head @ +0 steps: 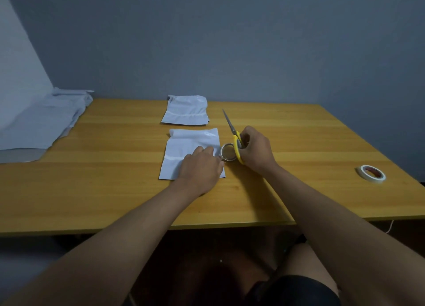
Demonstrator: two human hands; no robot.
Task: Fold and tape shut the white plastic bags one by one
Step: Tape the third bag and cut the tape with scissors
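wooden table (92, 190), grey wall (230, 41)

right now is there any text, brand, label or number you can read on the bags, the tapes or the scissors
None: no readable text shows anywhere in the head view.
Folded white bag under the left hand: plain, no print.
Second white bag behind it: plain.
Yellow-handled scissors in the right hand: no marking visible.
Tape roll between the hands: no label visible.
White tape roll at the right: reddish inside, nothing legible.
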